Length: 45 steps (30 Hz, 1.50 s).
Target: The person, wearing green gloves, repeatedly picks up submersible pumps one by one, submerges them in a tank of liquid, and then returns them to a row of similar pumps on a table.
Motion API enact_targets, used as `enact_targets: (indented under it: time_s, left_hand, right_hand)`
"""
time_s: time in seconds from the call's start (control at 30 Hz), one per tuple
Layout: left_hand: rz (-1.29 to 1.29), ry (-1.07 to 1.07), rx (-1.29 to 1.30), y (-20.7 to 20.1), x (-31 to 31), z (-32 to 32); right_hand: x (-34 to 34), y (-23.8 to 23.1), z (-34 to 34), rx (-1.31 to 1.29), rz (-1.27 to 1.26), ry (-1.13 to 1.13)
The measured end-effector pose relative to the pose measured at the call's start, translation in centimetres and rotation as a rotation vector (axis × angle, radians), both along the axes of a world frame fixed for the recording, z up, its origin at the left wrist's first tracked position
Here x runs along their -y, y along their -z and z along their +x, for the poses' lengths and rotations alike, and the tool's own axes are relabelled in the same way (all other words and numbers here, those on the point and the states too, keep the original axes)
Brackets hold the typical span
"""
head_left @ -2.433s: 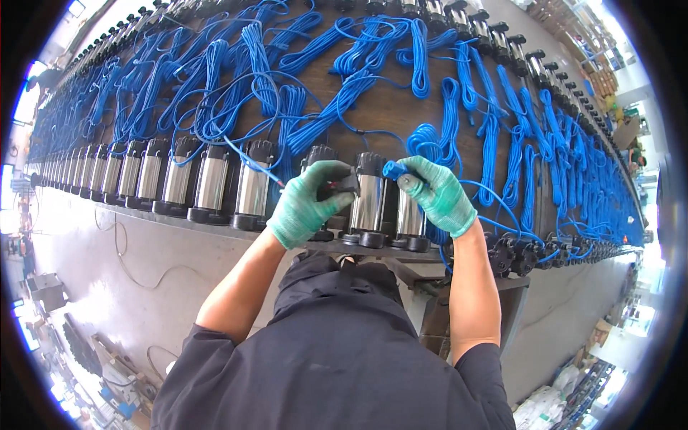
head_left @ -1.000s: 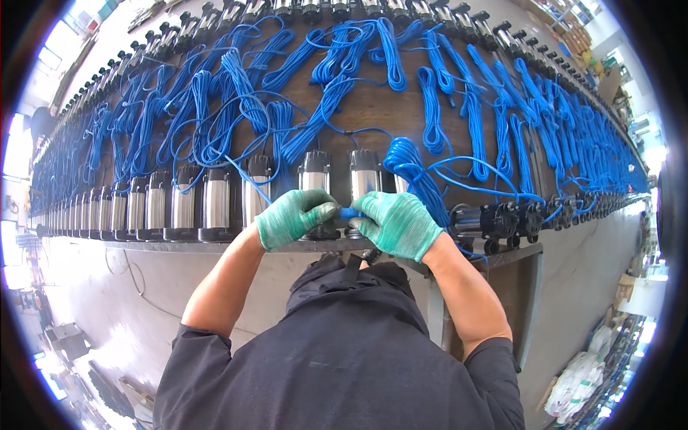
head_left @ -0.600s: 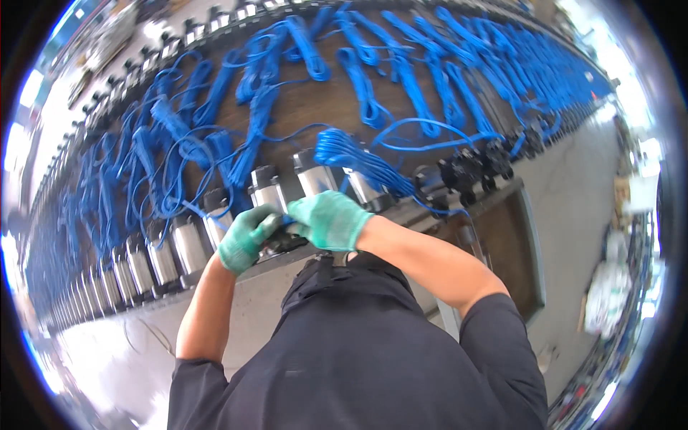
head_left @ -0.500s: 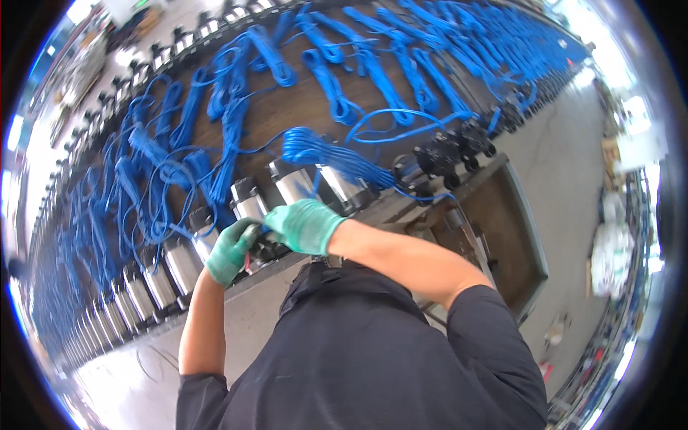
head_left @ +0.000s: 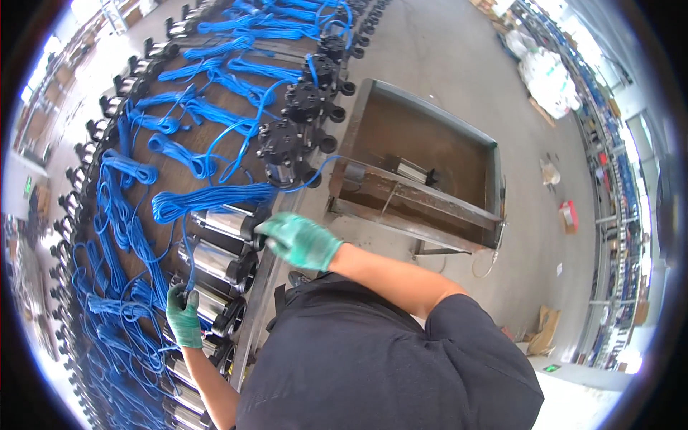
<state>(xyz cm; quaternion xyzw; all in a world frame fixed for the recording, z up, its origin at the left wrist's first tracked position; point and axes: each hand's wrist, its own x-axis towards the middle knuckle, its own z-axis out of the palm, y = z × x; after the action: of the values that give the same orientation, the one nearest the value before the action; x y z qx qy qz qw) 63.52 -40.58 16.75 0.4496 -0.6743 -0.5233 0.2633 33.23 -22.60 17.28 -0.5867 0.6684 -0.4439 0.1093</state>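
My left hand [head_left: 184, 317], in a green glove, is closed at the head end of a silver cylinder, its fingers round a blue cable [head_left: 190, 269] that runs down to it. My right hand [head_left: 297, 242], gloved alike, reaches across to the black end of a silver pump [head_left: 228, 223]; its fingers are drawn together there. Fingertip contact is partly hidden. Between my hands lies another silver pump [head_left: 213, 259] with a black end. A long coiled blue cable bundle [head_left: 215, 201] rests just beyond my right hand.
Several blue cable bundles [head_left: 129, 222] cover the brown bench top. Black-headed pumps [head_left: 283, 147] line its right edge, upright. To the right stands a metal trough [head_left: 430, 122] holding a silver pump [head_left: 416, 172]. Shelving [head_left: 602, 236] and a white-wrapped heap [head_left: 548, 79] are farther right.
My view has turned to the right, bringing the trough into full sight. My hands, close together before, are now apart; the right one has moved to a pump's black end.
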Motion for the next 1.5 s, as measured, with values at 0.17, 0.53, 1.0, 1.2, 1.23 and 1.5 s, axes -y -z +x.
enact_targets:
  time_s: [0.17, 0.53, 1.0, 1.2, 1.23, 1.5]
  left_hand:
    - [-0.171, -0.048, 0.163, 2.3, -0.7, -2.1]
    - [-0.489, -0.231, 0.446, 5.5, -1.3, -3.3]
    - [-0.598, -0.373, 0.546, 4.9, -4.1, -4.0]
    - [-0.671, -0.380, 0.554, 5.5, -3.8, -4.8]
    - [-0.665, -0.367, 0.566, 5.5, -3.8, -4.9]
    - [-0.685, -0.378, 0.616, 4.6, -4.1, -5.0]
  right_hand:
    - [-11.7, 3.6, -8.5, -0.105, 0.134, 0.534]
    - [-32.5, 12.8, -28.4, -0.175, 0.522, 1.087]
    - [-31.5, 21.2, -33.7, -0.815, 1.402, 0.128]
    - [-31.6, 21.9, -35.4, -0.702, 1.397, 0.113]
    - [-31.7, 21.8, -35.4, -0.695, 1.393, 0.110]
    - [-30.3, 18.5, -34.6, -0.491, 1.351, 0.217]
